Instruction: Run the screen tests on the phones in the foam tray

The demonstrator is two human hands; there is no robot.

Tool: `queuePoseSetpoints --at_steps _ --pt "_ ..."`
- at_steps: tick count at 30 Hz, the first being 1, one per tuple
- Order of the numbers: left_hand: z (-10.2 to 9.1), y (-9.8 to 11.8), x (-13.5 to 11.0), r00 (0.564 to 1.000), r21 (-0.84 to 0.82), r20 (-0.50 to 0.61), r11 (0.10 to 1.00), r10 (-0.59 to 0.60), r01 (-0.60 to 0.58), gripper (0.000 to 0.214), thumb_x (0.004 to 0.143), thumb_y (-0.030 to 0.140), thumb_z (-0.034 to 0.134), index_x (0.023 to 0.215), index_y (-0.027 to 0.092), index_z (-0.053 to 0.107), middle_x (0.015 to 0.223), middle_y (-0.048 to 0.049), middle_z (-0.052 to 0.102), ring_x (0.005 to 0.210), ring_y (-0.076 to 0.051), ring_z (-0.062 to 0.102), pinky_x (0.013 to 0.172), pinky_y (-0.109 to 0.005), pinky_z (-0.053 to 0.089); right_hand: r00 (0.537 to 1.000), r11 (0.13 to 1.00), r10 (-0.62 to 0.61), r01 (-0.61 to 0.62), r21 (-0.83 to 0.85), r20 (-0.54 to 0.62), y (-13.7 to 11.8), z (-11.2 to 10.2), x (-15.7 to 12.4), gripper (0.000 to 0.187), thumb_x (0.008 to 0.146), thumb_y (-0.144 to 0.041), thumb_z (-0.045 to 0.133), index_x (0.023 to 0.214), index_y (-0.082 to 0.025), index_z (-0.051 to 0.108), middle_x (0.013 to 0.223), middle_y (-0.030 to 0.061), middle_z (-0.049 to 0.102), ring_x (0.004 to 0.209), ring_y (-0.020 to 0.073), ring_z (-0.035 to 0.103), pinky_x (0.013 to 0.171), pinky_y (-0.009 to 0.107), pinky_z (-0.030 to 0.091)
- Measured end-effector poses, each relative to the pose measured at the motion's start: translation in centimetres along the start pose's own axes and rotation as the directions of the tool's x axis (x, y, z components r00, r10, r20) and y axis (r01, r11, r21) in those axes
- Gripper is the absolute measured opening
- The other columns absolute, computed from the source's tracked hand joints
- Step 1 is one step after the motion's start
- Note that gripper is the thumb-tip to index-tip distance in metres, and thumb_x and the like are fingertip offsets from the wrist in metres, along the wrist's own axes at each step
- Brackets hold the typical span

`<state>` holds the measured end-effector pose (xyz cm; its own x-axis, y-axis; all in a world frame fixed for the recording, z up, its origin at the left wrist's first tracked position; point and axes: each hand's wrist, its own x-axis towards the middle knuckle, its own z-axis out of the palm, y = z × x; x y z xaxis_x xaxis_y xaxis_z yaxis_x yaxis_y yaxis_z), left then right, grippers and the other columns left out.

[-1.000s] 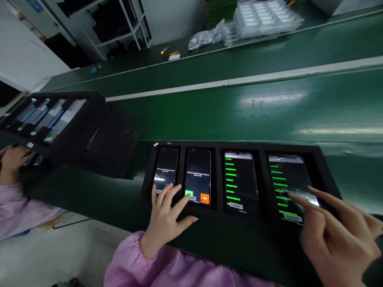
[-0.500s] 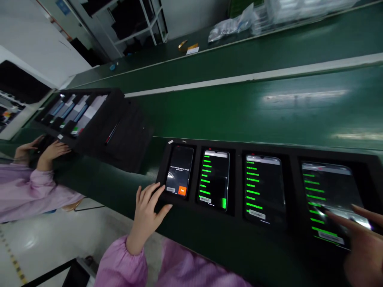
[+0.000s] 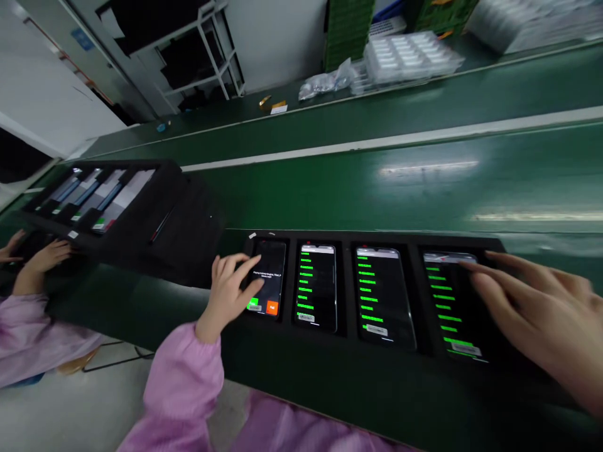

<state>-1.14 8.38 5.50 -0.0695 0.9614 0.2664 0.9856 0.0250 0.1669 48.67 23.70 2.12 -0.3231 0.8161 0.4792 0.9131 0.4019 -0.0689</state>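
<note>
Several smartphones lie screen up in the slots of a black foam tray [image 3: 348, 339]. Over the left edge of the leftmost phone [image 3: 273, 282] is my left hand [image 3: 230, 292], fingers spread and holding nothing. That screen shows white text, a green button and an orange button marked Fail. The second phone [image 3: 325, 282] and the third phone [image 3: 393, 301] show lists of green lines. My right hand [image 3: 541, 295] reaches over the rightmost phone [image 3: 464, 307], fingers stretched toward its top edge. Whether those fingertips touch the glass I cannot tell.
Left of my tray stands a stack of black foam trays [image 3: 188, 220] holding more devices, with a pen [image 3: 162, 226] on it. A co-worker's hands [image 3: 49, 257] are beside that stack. Clear plastic trays [image 3: 409, 56] and a plastic bag [image 3: 325, 85] lie at the back.
My left hand has moved from the tray's edge onto the leftmost phone, where a green button now shows. My right hand has moved up toward the rightmost phone's top. The view has shifted.
</note>
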Motion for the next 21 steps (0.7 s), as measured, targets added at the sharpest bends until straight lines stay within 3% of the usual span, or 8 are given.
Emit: queuePoseSetpoints --at_steps 2,5,8,10,13,15,18,21 --pt "0.7 0.2 3.0 1.0 -0.002 0.019 1.0 -0.004 0.004 0.05 0.109 0.055 0.044 0.148 0.031 0.065 0.145 -0.013 0.062 0.137 -0.033 0.054 0.126 -0.072 0.031 0.999 0.998 -0.047 0.046 -0.033 -0.022 -0.5 0.3 1.4 0.078 0.105 -0.082 0.03 0.114 -0.028 0.086 0.123 0.0151 0.078 0.098 0.0318 0.062 0.07 0.044 0.032" --pt "0.6 1.2 4.7 0.999 -0.004 0.036 1.0 0.008 -0.008 0.046 0.108 0.056 0.047 0.131 0.03 0.077 0.149 -0.0141 0.062 0.138 -0.039 0.052 0.121 -0.084 0.027 0.994 0.994 -0.093 0.09 -0.057 -0.049 -2.3 -0.5 1.5 0.086 0.109 -0.076 0.018 0.111 -0.024 0.086 0.129 0.0184 0.075 0.106 0.0381 0.063 0.076 0.051 0.037" --pt "0.5 3.2 4.8 0.995 -0.027 0.053 0.996 0.082 -0.081 0.043 0.109 0.054 0.047 0.114 0.033 0.084 0.144 -0.0112 0.066 0.138 -0.037 0.052 0.123 -0.083 0.025 0.987 0.987 -0.157 0.156 -0.046 -0.017 -5.1 -1.9 1.2 0.078 0.113 -0.061 0.02 0.09 -0.028 0.086 0.134 0.014 0.073 0.117 0.04 0.062 0.087 0.058 0.041" --pt "1.1 4.9 5.5 0.984 -0.055 0.075 0.986 0.161 -0.157 0.038 0.108 0.055 0.05 0.124 0.037 0.08 0.148 -0.0083 0.064 0.141 -0.034 0.051 0.128 -0.079 0.024 0.982 0.981 -0.19 0.191 -0.027 0.019 -7.2 -2.2 2.2 0.07 0.114 -0.057 0.031 0.08 -0.024 0.082 0.143 0.0115 0.069 0.123 0.0384 0.06 0.096 0.057 0.042" --pt "3.0 7.6 7.1 0.966 -0.082 0.098 0.97 0.237 -0.23 0.045 0.105 0.058 0.055 0.142 0.037 0.07 0.157 -0.0102 0.058 0.145 -0.036 0.049 0.127 -0.081 0.023 0.982 0.983 -0.185 0.186 -0.008 0.049 -9.6 -1.7 4.6 0.051 0.114 -0.05 0.042 0.105 -0.019 0.082 0.152 0.0169 0.062 0.132 0.0381 0.055 0.106 0.058 0.039" --pt "4.0 8.7 7.5 0.962 -0.084 0.091 0.965 0.256 -0.248 0.045 0.105 0.058 0.056 0.139 0.034 0.072 0.158 -0.012 0.058 0.145 -0.039 0.049 0.125 -0.084 0.021 0.978 0.98 -0.199 0.198 0.015 0.056 -10.9 -1.1 5.6 0.042 0.113 -0.048 0.047 0.123 -0.023 0.079 0.156 0.0157 0.06 0.134 0.0373 0.054 0.108 0.059 0.038" --pt "4.1 8.1 6.3 0.953 -0.089 0.061 0.953 0.296 -0.29 0.034 0.106 0.055 0.056 0.121 0.037 0.08 0.153 -0.0064 0.063 0.142 -0.036 0.053 0.129 -0.077 0.023 0.964 0.966 -0.257 0.254 0.058 0.062 -12.4 -0.4 5.4 0.038 0.109 -0.054 0.054 0.121 -0.028 0.08 0.159 0.0102 0.058 0.134 0.035 0.055 0.108 0.057 0.038" --pt "2.9 4.9 4.3 0.956 -0.087 -0.007 0.952 0.293 -0.293 0.037 0.107 0.055 0.052 0.12 0.034 0.079 0.139 -0.0069 0.071 0.129 -0.031 0.063 0.124 -0.065 0.039 0.956 0.955 -0.288 0.284 0.087 0.049 -12.1 -0.7 3.8 0.036 0.108 -0.057 0.057 0.102 -0.033 0.083 0.153 0.0002 0.064 0.132 0.0286 0.058 0.109 0.05 0.04"
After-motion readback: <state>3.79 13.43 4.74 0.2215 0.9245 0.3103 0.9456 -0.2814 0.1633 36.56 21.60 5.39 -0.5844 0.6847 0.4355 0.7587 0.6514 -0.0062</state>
